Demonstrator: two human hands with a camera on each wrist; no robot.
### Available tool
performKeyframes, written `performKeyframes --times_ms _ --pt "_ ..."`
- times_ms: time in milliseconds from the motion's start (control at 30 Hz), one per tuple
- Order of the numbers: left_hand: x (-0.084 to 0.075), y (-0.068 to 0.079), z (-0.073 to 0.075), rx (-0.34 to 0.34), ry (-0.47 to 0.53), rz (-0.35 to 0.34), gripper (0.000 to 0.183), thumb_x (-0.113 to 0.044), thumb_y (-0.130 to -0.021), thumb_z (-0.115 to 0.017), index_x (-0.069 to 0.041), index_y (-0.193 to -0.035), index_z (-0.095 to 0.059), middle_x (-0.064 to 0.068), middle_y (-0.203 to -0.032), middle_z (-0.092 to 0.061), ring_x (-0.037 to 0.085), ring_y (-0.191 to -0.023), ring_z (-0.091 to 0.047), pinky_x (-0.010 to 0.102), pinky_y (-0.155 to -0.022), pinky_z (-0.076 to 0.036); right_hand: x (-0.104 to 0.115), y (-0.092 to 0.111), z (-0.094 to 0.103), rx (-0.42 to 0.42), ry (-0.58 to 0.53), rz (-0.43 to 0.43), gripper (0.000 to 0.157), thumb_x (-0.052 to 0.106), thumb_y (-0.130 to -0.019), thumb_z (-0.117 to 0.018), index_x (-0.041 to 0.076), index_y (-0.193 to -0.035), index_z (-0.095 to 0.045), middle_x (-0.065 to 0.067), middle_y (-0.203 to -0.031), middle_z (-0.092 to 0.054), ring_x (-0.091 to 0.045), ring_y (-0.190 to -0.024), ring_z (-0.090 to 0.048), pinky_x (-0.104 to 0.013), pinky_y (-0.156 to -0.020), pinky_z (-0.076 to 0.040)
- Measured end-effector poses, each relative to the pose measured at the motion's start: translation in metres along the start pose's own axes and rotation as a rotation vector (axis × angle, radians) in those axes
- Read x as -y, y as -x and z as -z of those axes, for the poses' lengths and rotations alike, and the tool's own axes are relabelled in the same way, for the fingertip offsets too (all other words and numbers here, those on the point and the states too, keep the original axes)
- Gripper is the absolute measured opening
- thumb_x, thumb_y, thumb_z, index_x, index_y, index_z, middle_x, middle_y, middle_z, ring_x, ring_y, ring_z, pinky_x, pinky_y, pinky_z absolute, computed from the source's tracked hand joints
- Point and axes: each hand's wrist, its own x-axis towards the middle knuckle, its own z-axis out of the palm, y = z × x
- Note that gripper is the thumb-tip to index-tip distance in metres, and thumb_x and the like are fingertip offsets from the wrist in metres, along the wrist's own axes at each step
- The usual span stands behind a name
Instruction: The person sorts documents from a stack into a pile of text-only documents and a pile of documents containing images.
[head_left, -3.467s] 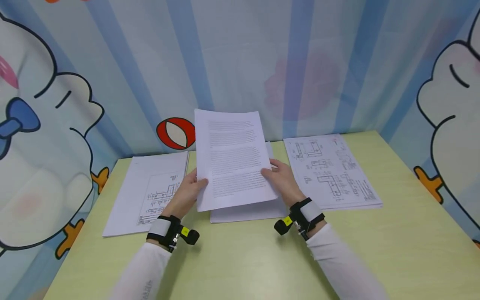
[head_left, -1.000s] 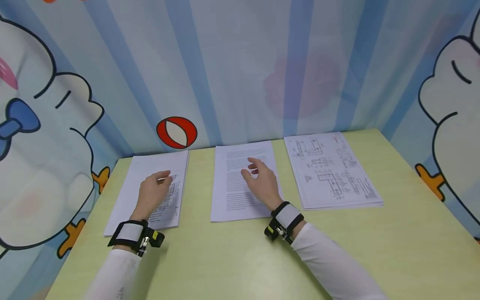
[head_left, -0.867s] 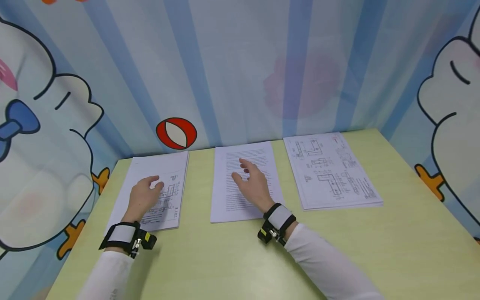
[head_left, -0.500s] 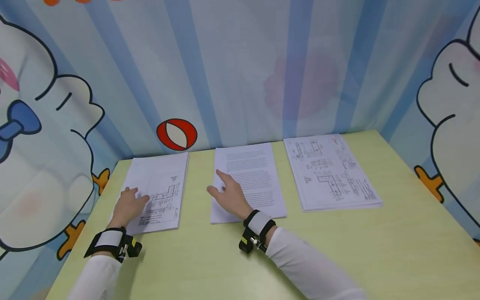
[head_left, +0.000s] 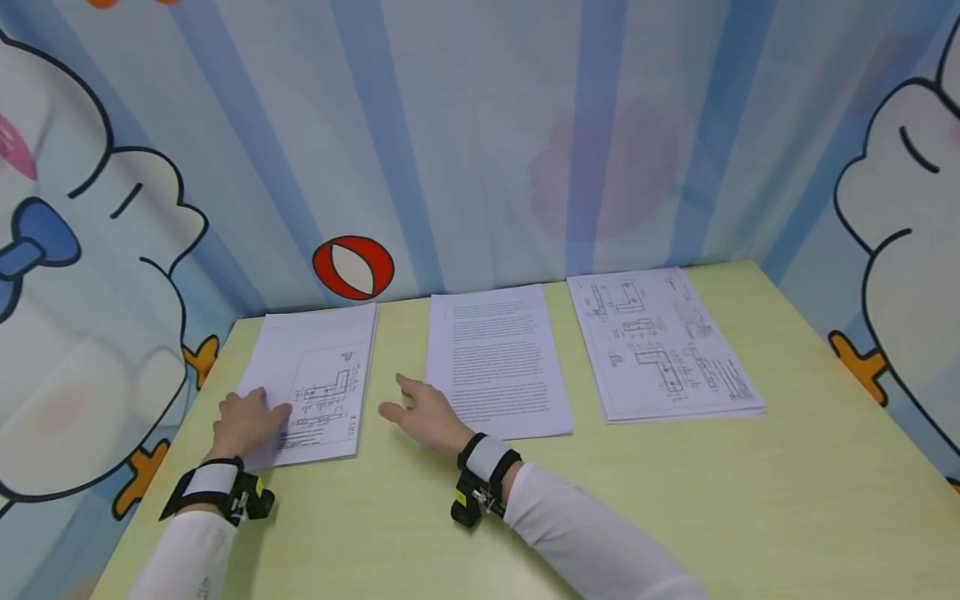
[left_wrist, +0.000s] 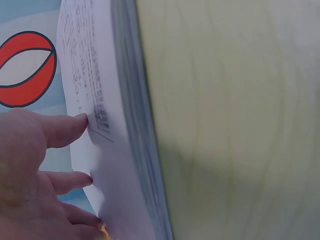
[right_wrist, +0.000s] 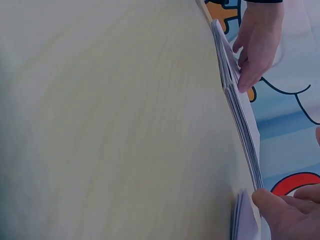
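My left hand point(head_left: 243, 423) lies over the near left part of the left paper stack point(head_left: 322, 333). Its fingers are spread, and in the left wrist view the thumb and fingertips point(left_wrist: 79, 125) touch or nearly touch the printed top sheet. The top sheet carries a technical drawing toward its right side. My right hand point(head_left: 427, 414) holds nothing and hovers between that stack and the middle paper stack point(head_left: 498, 358), which has a text page on top. Its index finger and thumb reach out leftward. The near left corner of the middle stack is hidden behind this hand.
A third paper stack point(head_left: 667, 346) with a technical drawing on top lies at the right. The pale yellow table point(head_left: 420, 533) ends at a blue-striped cartoon curtain point(head_left: 480, 150) behind and at both sides.
The sheets both hands held up earlier now lie on the middle stack. Both hands have since moved left and nearer, the left one down to the left stack.
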Motion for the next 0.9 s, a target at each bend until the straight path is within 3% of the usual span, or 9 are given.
performKeyframes --times_ms 433,700,900 --pt "0.003 -0.002 -0.005 0.023 0.044 0.010 0.073 -0.031 -0.093 -0.046 0.018 -0.139 -0.019 0.046 -0.134 -0.021 0.057 -0.122 -0.022 0.072 -0.099 -0.020 -0.006 -0.009 -0.019 0.060 -0.118 -0.067 0.059 0.030 -0.095 -0.048 0.005 -0.145 -0.031 -0.014 -0.147 -0.041 -0.025 -0.130 -0.046 -0.040 -0.108 -0.039" --pt "-0.005 0.002 -0.008 0.043 0.078 -0.047 0.072 -0.030 -0.093 -0.046 0.017 -0.140 -0.018 0.043 -0.141 -0.019 0.057 -0.129 -0.020 0.067 -0.106 -0.021 -0.003 -0.017 -0.025 0.086 -0.588 -0.161 0.064 0.017 -0.094 -0.048 -0.002 -0.147 -0.017 -0.023 -0.148 -0.034 -0.031 -0.133 -0.040 -0.043 -0.105 -0.042" --pt "-0.007 0.004 -0.010 0.034 0.071 -0.061 0.071 -0.029 -0.094 -0.045 0.018 -0.140 -0.019 0.043 -0.140 -0.022 0.056 -0.128 -0.023 0.066 -0.106 -0.023 -0.006 -0.020 -0.025 0.062 -0.769 -0.199 0.069 0.009 -0.091 -0.049 -0.003 -0.148 -0.011 -0.023 -0.137 -0.048 -0.030 -0.118 -0.054 -0.044 -0.099 -0.047"
